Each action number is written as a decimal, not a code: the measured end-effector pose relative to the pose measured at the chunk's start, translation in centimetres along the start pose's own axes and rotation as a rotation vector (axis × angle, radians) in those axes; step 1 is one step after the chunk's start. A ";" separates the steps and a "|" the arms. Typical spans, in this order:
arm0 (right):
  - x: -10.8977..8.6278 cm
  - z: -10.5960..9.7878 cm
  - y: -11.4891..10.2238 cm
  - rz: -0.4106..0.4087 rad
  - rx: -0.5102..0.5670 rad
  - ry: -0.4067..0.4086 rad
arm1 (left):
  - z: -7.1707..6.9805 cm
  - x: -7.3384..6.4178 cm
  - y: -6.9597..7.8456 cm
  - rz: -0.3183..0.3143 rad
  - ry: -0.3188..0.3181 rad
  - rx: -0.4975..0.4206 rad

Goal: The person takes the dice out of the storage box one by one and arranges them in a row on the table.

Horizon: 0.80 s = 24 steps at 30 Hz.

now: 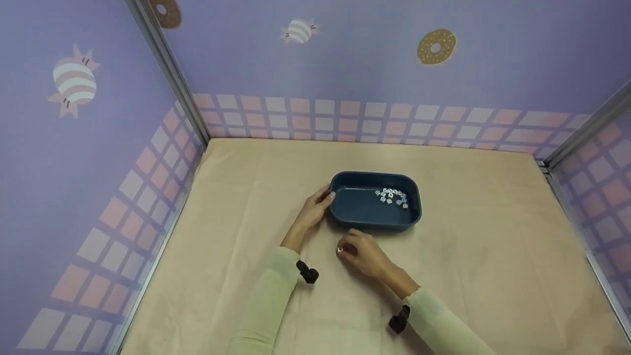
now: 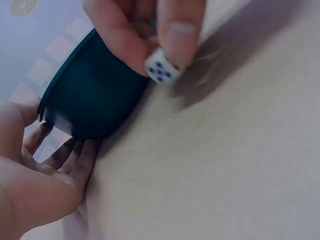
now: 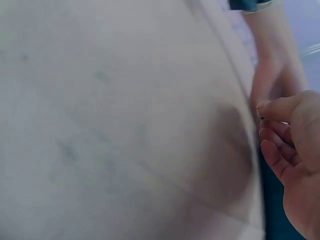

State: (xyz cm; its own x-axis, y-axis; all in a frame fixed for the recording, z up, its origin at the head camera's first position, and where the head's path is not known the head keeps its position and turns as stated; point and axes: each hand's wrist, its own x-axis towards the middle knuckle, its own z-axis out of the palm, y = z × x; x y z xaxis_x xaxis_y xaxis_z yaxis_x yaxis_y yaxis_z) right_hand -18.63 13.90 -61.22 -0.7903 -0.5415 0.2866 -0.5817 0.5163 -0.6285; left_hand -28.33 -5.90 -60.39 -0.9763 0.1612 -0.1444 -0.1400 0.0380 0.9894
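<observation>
A dark blue rectangular dish (image 1: 375,226) with rounded corners stands on the cloth-covered table. Several small white dice (image 1: 390,195) lie inside it, toward its right end. My left hand (image 1: 311,211) holds the dish's left end, the thumb at the rim and the fingers low against the outer wall. Just in front of the dish, my right hand (image 1: 364,252) pinches one white die (image 2: 161,68) between thumb and fingertips, above the cloth. Blue pips show on that die in the left wrist view; the right wrist view mostly hides it behind the fingers.
A beige cloth (image 1: 246,222) with light creases covers the table. Purple printed panels (image 1: 345,59) stand at the back and both sides, joined by metal posts (image 1: 172,69). Each wrist carries a small black device (image 1: 308,272).
</observation>
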 end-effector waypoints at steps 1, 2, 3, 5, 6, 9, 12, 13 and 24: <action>0.0 0.2 0.1 0.004 -0.003 -0.009 | 0.0 0.0 0.0 0.009 0.000 0.010; -0.1 0.4 0.2 0.008 0.004 -0.016 | -0.1 0.0 0.0 0.017 -0.003 0.019; -0.1 0.5 0.3 0.018 0.018 -0.025 | -0.1 0.0 -0.1 0.022 -0.004 0.030; -0.1 0.8 0.6 0.042 0.057 -0.028 | -0.2 -0.1 -0.1 0.027 -0.010 0.045; -0.2 0.9 0.6 0.053 0.079 -0.026 | -0.2 -0.1 -0.1 0.029 -0.011 0.054; -0.2 1.1 0.8 0.083 0.129 -0.021 | -0.3 -0.1 -0.1 0.024 -0.012 0.065; -0.2 1.2 0.9 0.096 0.162 -0.023 | -0.2 -0.1 -0.1 0.014 -0.004 0.058; -0.2 1.3 0.9 0.103 0.172 -0.024 | -0.2 -0.1 -0.1 0.011 -0.002 0.055; -0.3 1.4 1.3 0.103 0.178 -0.008 | -0.2 -0.1 0.0 0.018 -0.001 0.069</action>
State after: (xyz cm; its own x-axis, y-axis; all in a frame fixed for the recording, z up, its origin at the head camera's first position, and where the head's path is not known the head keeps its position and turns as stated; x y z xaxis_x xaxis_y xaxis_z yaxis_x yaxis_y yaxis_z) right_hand -18.92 13.80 -63.15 -0.8421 -0.4972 0.2091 -0.4541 0.4445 -0.7721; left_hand -28.28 -6.08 -60.37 -0.9784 0.1637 -0.1262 -0.1103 0.1030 0.9885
